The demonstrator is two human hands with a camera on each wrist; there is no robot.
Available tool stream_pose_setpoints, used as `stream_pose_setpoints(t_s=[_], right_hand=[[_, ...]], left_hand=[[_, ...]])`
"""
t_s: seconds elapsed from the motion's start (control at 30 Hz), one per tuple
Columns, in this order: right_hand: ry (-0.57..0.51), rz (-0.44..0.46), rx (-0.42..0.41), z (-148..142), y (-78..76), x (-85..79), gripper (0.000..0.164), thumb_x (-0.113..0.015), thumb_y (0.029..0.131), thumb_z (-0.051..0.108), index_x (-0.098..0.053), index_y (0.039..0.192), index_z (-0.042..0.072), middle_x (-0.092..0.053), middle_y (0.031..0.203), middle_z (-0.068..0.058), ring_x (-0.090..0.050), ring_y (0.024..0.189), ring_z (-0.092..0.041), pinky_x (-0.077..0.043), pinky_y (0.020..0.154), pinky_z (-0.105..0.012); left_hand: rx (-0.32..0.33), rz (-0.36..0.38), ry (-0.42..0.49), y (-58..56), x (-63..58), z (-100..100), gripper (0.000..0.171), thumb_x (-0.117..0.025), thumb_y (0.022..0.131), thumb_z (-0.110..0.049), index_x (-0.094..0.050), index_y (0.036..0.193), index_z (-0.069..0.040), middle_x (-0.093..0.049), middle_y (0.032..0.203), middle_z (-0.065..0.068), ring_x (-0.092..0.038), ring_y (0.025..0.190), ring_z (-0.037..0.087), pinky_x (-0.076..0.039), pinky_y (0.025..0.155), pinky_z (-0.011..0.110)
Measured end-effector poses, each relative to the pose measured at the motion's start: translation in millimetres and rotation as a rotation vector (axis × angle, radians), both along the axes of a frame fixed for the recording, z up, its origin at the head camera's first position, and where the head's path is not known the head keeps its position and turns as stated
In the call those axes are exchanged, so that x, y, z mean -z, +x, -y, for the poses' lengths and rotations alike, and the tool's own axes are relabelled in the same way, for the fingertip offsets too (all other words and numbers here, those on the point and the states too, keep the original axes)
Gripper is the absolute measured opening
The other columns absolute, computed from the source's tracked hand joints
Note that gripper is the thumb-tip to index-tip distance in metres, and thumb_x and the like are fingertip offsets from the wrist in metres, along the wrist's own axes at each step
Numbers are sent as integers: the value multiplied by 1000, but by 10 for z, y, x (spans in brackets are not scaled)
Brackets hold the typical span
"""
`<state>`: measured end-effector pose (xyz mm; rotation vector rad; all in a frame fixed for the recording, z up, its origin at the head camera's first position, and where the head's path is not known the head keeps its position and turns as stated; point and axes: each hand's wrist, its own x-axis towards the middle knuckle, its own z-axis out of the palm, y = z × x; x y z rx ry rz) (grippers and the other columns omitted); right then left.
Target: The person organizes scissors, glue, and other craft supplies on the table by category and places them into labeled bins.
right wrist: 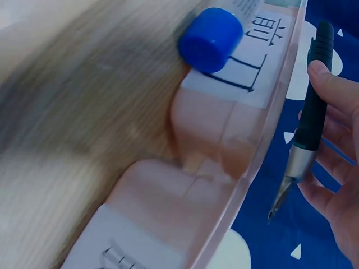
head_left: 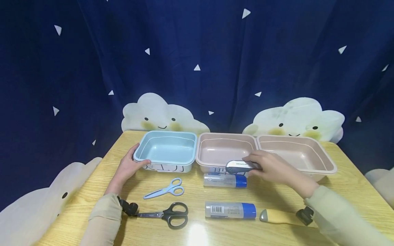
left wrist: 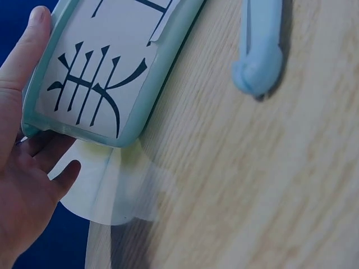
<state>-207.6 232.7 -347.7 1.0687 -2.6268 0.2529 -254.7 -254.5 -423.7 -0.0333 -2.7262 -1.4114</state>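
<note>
At the left corner of the light-blue bin (head_left: pixel 167 163), my left hand (head_left: pixel 127 168) grips the side, thumb over the front rim. The left wrist view shows the fingers round the end of this bin (left wrist: pixel 134 120), beside its paper label (left wrist: pixel 95 73). My right hand (head_left: pixel 274 167) holds a utility knife (head_left: pixel 241 166) above the front rim of the middle pink bin (head_left: pixel 201 164). In the right wrist view the knife (right wrist: pixel 313 115) has a dark handle, a silver collar and a pointed metal tip. A glue stick (head_left: pixel 223 180) with a blue cap lies right below it.
Right of the middle bin stands another pink bin (head_left: pixel 330 167). Nearer the front lie light-blue scissors (head_left: pixel 167 189), black-handled scissors (head_left: pixel 169 215), a second glue stick (head_left: pixel 229 210) and a yellow-handled tool (head_left: pixel 277 217), partly under the right forearm. A blue curtain (head_left: pixel 197 41) hangs behind.
</note>
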Motion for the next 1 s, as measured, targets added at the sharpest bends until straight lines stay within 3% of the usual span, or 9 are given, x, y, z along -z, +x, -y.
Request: stream_pose_setpoints(t_s=[0.17,0.3,0.43,0.73,1.0], right_hand=[[-18,58,5,156,-117,-37,32,-74,75,25,-66,103,13,-62,93,6,-54,78,-6,-49,66,-28],[-32,97,19,263,-179,-55,33,-72,77,26,-66,106,13,-61,97,4,-55,83,-9,-49,72,-30],[-32,71,12,369,-253,-47,34,-73,77,25,-65,106,10,-64,99,-1,-58,89,-16,-49,78,-36],[-20,-18,-55,695,-428,-48,30,-71,77,25,-66,100,6,-67,94,-6,-62,83,-19,-51,76,-37],[-49,55,-54,955,-505,-86,25,-67,82,22,-66,103,7,-65,94,-3,-57,79,-14,-50,76,-32]], left_hand=[[13,20,-14,10,-1,2,101,-73,73,-43,-11,147,-12,-24,147,20,-28,131,39,-24,107,53],[30,38,-16,16,-15,2,104,-72,74,-42,-5,147,-10,-21,147,22,-26,132,40,-22,107,54],[44,52,5,26,-35,-14,107,-73,73,-41,-2,146,-8,-21,146,23,-26,131,40,-22,107,54],[41,16,67,55,-25,-25,102,-75,73,-36,-8,146,-7,-25,145,21,-29,129,38,-24,106,54],[30,21,110,62,-4,-18,103,-75,73,-35,-8,146,-8,-23,147,20,-26,133,38,-22,108,52]])
